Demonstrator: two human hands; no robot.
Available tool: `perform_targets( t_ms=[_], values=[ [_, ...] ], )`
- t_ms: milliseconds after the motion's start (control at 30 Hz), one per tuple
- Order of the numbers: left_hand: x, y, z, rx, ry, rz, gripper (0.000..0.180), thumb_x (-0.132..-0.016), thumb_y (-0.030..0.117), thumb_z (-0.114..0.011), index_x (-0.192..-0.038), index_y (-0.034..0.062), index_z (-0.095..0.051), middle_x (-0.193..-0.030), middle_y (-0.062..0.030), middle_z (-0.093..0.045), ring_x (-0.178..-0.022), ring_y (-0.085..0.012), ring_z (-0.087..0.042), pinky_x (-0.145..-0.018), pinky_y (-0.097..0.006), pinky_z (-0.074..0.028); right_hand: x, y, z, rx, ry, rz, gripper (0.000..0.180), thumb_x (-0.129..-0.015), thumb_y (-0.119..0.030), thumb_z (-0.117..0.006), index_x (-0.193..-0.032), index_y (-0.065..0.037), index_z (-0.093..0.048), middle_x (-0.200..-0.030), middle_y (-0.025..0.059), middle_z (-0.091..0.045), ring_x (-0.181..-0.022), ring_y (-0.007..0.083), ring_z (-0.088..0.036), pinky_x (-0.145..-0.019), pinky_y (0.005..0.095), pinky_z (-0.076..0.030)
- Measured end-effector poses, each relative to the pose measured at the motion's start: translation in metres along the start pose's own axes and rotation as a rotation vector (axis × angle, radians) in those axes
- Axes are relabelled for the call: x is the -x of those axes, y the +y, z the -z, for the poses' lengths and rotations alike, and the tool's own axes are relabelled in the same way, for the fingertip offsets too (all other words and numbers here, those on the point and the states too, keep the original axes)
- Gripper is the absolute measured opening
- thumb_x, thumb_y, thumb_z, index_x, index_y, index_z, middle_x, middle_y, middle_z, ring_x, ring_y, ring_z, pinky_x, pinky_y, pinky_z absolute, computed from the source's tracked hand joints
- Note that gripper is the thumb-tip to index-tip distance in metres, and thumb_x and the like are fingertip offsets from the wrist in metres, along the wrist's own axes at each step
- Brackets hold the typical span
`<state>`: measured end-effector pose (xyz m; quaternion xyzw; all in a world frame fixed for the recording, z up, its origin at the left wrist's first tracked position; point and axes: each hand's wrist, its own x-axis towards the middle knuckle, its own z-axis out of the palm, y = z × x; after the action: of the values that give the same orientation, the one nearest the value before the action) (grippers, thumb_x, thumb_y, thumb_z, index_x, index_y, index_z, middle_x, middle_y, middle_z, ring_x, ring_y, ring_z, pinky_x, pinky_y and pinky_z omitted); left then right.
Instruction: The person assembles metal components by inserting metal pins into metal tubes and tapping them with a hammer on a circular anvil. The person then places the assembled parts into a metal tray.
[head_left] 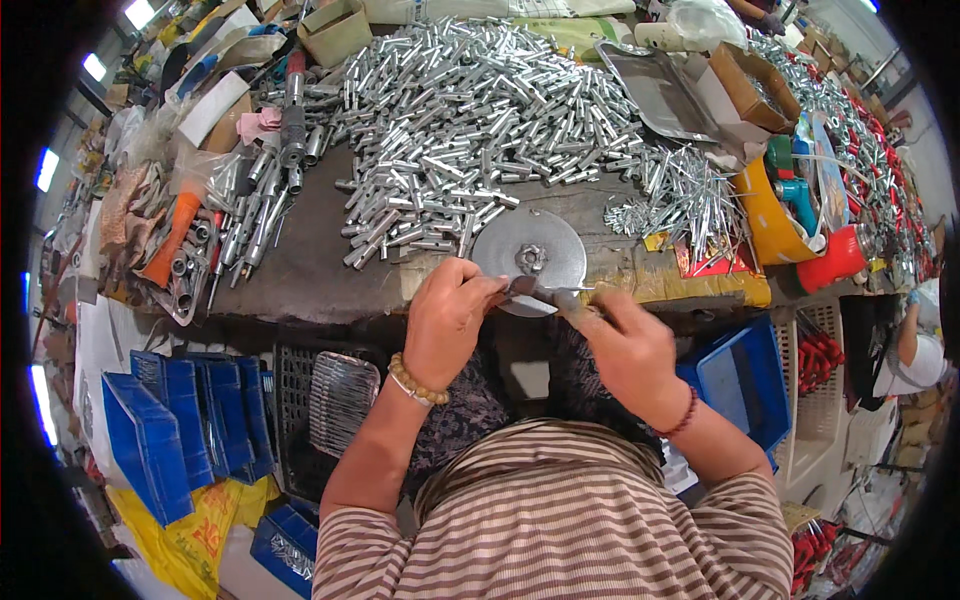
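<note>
Both my hands meet over the near edge of the bench, in front of a round grey metal disc (490,250) with a nut-like hub at its middle. My left hand (448,315) is closed, its fingertips pinching a small dark and shiny metal piece (522,297). Close by on the right, my right hand (628,345) is closed too, slightly smeared by motion. A thin bright sliver shows by its fingertips, but what it grips is mostly hidden. Behind the disc spreads a big heap of silvery metal tubes (480,110).
Thin metal pins (690,195) lie right of the disc. An orange-handled tool (175,240) and sockets crowd the left. A yellow container (775,215) stands at the right. Below are blue bins (150,440), another blue bin (745,380) and a black crate (295,420). A person (915,350) is at far right.
</note>
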<state>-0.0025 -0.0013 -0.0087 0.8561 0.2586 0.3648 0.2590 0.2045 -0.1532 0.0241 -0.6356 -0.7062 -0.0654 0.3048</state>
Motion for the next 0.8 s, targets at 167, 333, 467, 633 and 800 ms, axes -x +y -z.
perform_targets(
  t_ms=[167, 333, 467, 633, 800],
  values=[
    [0.000, -0.001, -0.002, -0.033, 0.019, 0.021, 0.026, -0.080, 0.000, -0.082, -0.105, 0.0067, -0.077, -0.092, -0.0101, -0.063, -0.084, -0.0310, -0.065, -0.073, -0.041, -0.053, -0.012, -0.003, -0.002, -0.072, 0.004, -0.046, 0.045, -0.084, 0.006, -0.069, -0.125, -0.010, -0.077, -0.102, 0.0124, -0.065, -0.075, 0.0288, -0.066, -0.065, 0.0365, -0.055],
    [0.001, 0.001, 0.002, 0.014, -0.021, 0.042, 0.026, -0.086, -0.002, -0.079, -0.110, 0.0060, -0.078, -0.094, -0.0083, -0.060, -0.083, -0.0231, -0.062, -0.072, -0.033, -0.052, -0.038, 0.019, -0.001, -0.107, -0.056, -0.136, 0.043, -0.084, -0.001, -0.073, -0.126, -0.011, -0.072, -0.103, 0.0110, -0.063, -0.086, 0.0300, -0.065, -0.074, 0.0409, -0.054],
    [0.002, 0.002, 0.002, 0.025, -0.009, 0.064, 0.022, -0.084, 0.005, -0.081, -0.105, 0.0065, -0.077, -0.093, -0.0104, -0.062, -0.085, -0.0310, -0.064, -0.073, -0.041, -0.052, -0.041, 0.008, -0.001, 0.096, -0.050, 0.048, 0.025, -0.082, -0.009, -0.077, -0.106, -0.011, -0.069, -0.099, 0.0076, -0.063, -0.093, 0.0288, -0.064, -0.076, 0.0397, -0.053],
    [0.008, -0.002, 0.003, 0.026, -0.020, 0.040, 0.032, -0.089, 0.002, -0.078, -0.120, 0.0064, -0.077, -0.101, -0.0088, -0.062, -0.085, -0.0238, -0.062, -0.074, -0.033, -0.052, -0.022, -0.012, -0.009, 0.034, -0.157, -0.124, 0.021, -0.082, -0.014, -0.080, -0.089, -0.009, -0.060, -0.089, 0.0079, -0.064, -0.082, 0.0309, -0.066, -0.069, 0.0439, -0.053],
    [0.027, 0.015, -0.012, 0.086, 0.197, 0.167, 0.044, -0.097, 0.004, -0.073, -0.141, 0.0037, -0.064, -0.106, -0.0081, -0.070, -0.085, -0.0169, -0.064, -0.075, -0.030, -0.054, -0.011, -0.021, -0.008, -0.509, -0.368, -0.422, 0.017, -0.087, -0.012, -0.075, -0.099, -0.001, -0.068, -0.078, 0.0159, -0.068, -0.068, 0.0327, -0.068, -0.062, 0.0419, -0.052]
  ],
)
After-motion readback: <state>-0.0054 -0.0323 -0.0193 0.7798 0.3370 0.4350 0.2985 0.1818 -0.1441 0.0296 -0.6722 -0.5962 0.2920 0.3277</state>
